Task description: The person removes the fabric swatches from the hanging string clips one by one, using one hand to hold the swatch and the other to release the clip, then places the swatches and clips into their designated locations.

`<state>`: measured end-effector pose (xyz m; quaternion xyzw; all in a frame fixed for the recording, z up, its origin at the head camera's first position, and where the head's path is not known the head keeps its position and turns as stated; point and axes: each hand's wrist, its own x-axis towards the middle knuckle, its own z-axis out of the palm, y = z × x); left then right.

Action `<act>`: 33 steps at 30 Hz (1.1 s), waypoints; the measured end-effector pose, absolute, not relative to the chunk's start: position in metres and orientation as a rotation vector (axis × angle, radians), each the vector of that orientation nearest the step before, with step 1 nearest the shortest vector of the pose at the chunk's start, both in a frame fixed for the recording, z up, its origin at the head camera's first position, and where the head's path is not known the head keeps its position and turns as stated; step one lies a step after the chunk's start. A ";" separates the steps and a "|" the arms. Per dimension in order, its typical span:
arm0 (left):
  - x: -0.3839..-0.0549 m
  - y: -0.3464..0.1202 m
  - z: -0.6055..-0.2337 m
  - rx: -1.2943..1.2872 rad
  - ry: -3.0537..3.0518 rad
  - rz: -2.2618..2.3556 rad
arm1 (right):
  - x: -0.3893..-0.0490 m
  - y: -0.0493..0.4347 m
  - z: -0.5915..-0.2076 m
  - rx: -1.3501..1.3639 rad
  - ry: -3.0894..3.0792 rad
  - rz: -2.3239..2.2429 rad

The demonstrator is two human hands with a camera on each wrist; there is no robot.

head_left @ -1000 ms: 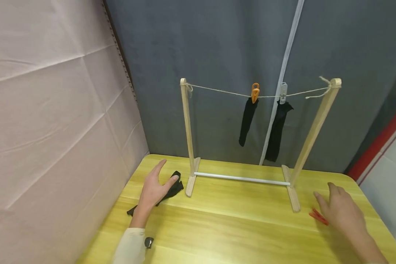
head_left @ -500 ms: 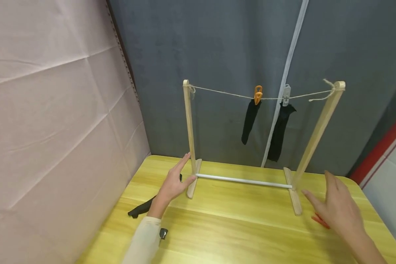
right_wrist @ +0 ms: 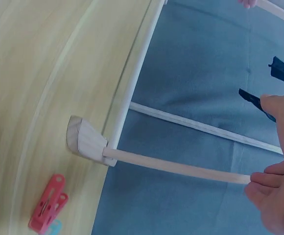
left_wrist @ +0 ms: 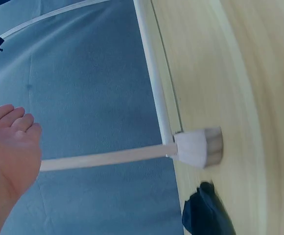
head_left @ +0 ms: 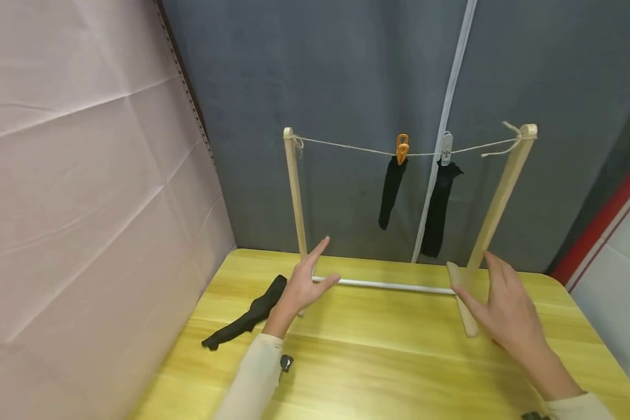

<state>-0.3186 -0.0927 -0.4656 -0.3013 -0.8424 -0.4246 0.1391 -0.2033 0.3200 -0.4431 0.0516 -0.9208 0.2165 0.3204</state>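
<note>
In the head view my left hand, fingers extended and thumb apart, overlaps the lower left post of a small wooden drying rack. My right hand is beside the rack's right post, also with straight fingers; in the right wrist view its fingertips are right at the post. Neither hand holds anything. Two black sock-like cloths hang from the string: one under an orange clothespin, the other under a grey clothespin. A third black cloth lies left of my left forearm.
The yellow wood-grain table carries the rack, whose white bar joins its feet. A red clothespin lies near the right foot, a light blue one partly beneath it. A dark curtain hangs behind; a pale cloth wall stands left.
My left hand has moved right, from over the loose black cloth to the left post. My right hand has shifted left and away, from beside the red clothespin to the right post.
</note>
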 end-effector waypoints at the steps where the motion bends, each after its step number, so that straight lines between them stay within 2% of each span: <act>1: -0.321 -0.090 -0.465 -0.870 -2.437 -1.239 | -0.205 0.319 -0.443 0.151 -2.396 0.567; 11: -0.333 -0.056 -0.461 -0.889 -2.393 -1.511 | -0.210 0.299 -0.445 0.332 -2.224 0.566; 18: -0.336 -0.035 -0.455 -0.960 -2.337 -1.633 | -0.210 0.274 -0.440 0.357 -2.194 0.561; 33: -0.355 0.010 -0.435 -0.955 -2.125 -1.857 | -0.207 0.233 -0.413 0.495 -2.143 0.625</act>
